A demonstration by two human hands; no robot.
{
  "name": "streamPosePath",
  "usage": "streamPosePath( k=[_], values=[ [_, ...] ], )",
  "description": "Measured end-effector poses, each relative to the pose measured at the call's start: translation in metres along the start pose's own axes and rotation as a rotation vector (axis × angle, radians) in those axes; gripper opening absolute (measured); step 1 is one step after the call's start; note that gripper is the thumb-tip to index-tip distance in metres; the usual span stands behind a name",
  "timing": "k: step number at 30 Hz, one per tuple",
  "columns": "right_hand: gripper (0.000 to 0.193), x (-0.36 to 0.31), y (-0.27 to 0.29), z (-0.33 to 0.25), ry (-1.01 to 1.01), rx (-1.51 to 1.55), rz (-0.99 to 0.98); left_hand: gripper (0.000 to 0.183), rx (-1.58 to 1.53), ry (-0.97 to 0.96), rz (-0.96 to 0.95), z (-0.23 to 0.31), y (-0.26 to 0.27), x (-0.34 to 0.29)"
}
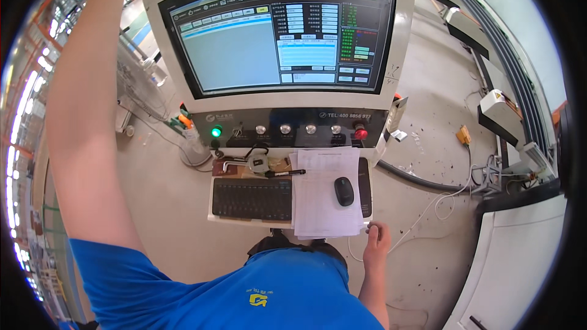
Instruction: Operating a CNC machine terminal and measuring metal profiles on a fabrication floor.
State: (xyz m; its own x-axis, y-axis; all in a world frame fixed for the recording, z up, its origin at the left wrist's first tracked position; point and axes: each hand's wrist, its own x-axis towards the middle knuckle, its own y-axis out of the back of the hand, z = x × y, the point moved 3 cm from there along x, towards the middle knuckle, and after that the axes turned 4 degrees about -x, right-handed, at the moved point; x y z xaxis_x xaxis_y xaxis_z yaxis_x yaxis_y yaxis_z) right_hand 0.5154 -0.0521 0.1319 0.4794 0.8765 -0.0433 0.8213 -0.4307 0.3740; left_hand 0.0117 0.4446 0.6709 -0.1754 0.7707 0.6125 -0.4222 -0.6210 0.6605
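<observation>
A: Nearest: your right hand [377,238], just beside the front right corner of the tray [269,223]. Fingers loosely curled; can't tell whether they pinch anything or touch the edge.

B: Next, your mouse [343,191], resting on the papers [315,205]. Probably doubles as a paperweight. Keyboard [252,198] to their left, squared to you, likely for typing.

A: Behind it, pen [284,173] and tape measure [257,162], perhaps parked there to keep your keys free.

B: Beyond, button panel [298,123], then screen [244,55], facing you, presumably for reading.

A: Your left arm [85,116] stretches up past the screen's left side. Left hand out of view; grip can't be told.
</observation>
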Motion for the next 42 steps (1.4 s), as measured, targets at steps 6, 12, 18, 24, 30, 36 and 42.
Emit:
streamPosePath(
  k=[6, 12, 18, 24, 30, 36, 42],
  values=[
    [0.023, -0.019, -0.025, -0.004, -0.043, -0.056, 0.073, 0.05, 0.184, -0.091, -0.16, -0.014, -0.05, -0.004],
    [0.025, -0.016, -0.041, -0.006, -0.034, -0.057, 0.029, 0.063, 0.114, 0.0, -0.127, 0.003, -0.06, -0.026],
    [0.023, 0.0, -0.05, 0.002, 0.036, -0.139, -0.009, 0.08, 0.074, 0.039, -0.154, -0.011, -0.063, -0.018],
    [0.032, 0.02, -0.061, -0.015, 0.231, -0.302, 0.001, 0.082, -0.69, -0.472, -0.841, -0.017, -0.041, -0.033],
    [0.063, 0.056, -0.102, 0.002, 0.505, -0.51, 0.064, 0.077, 0.153, -0.081, 0.343, -0.031, -0.016, -0.031],
    [0.072, 0.058, -0.105, 0.027, 0.475, -0.656, 0.047, 0.038, -0.556, -0.412, 0.358, 0.056, 0.037, -0.275],
    [0.073, 0.065, -0.115, 0.024, 0.518, -0.684, 0.062, 0.022, -0.245, -0.865, 0.168, 0.096, 0.101, -0.42]
  ],
)
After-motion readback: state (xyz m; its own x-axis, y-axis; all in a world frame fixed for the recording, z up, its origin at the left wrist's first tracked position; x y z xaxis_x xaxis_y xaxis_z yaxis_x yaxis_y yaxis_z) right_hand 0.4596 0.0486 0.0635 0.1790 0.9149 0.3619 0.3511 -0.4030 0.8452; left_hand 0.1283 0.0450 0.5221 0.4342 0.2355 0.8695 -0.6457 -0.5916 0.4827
